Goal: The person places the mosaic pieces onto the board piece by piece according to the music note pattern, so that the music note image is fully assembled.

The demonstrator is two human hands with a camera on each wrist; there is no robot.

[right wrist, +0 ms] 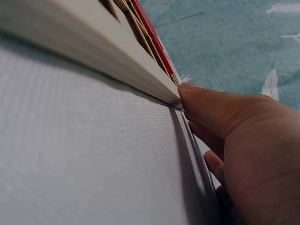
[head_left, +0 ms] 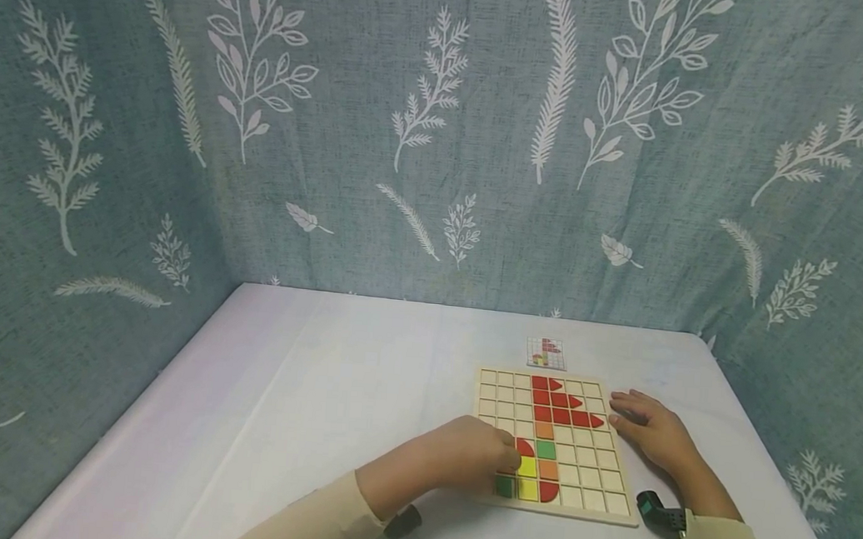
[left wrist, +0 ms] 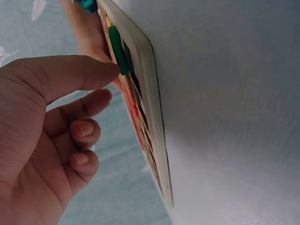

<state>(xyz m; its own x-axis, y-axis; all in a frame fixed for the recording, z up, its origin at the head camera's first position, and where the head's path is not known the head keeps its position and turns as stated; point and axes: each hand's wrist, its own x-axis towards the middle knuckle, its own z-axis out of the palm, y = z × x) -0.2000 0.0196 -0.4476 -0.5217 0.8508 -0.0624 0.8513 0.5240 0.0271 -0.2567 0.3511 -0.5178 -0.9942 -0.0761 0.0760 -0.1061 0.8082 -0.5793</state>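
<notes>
A wooden grid board lies on the table with coloured tiles in its cells. Over its lower left part is my left hand, its fingertips close to a red rounded tile and a yellow tile. In the left wrist view, the thumb's tip is right at a green tile, with other fingers curled below. I cannot tell whether a tile is pinched there, as the index finger is hidden. My right hand rests beside the board, its thumb touching the board's edge and its fingers loosely bent.
A small pattern card lies behind the board, printed with a similar coloured figure. White cloth covers the table. Patterned blue-green curtains stand at the back and both sides. Each wrist wears a dark camera.
</notes>
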